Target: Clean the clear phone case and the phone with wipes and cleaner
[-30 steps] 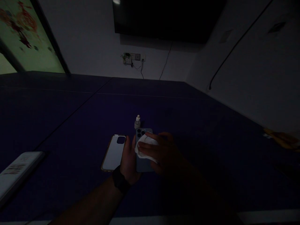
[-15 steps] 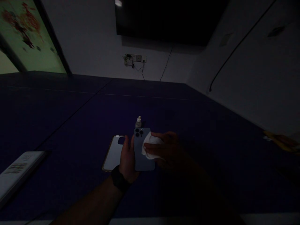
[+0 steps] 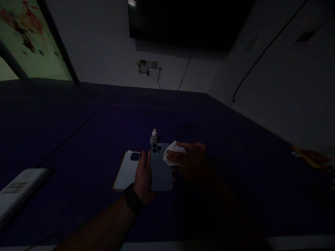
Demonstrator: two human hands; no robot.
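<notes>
My left hand (image 3: 143, 179) is wrapped round a blue-grey smartphone (image 3: 161, 174), its back and camera lenses facing up. A white tissue (image 3: 175, 153) is held by my right hand (image 3: 192, 160), at the upper right edge of the phone; part of it overlaps the phone's back. Left of my left hand, a clear phone case (image 3: 127, 172) lies on the dark blue table, with a camera cutout at its top. Just beyond the phone stands a small dropper bottle (image 3: 153, 137) with a white cap. My right hand's lower fingers are hard to see in the dim light.
A white box (image 3: 19, 191) with printing lies at the left on the table (image 3: 104, 132). Some yellow item (image 3: 310, 158) is at the far right edge. Behind the table are a wall with sockets (image 3: 149, 65) and a large dark screen (image 3: 183, 24).
My right hand has moved the tissue up and to the right, uncovering more of the phone's back. My left hand keeps hold of the phone in nearly the same place.
</notes>
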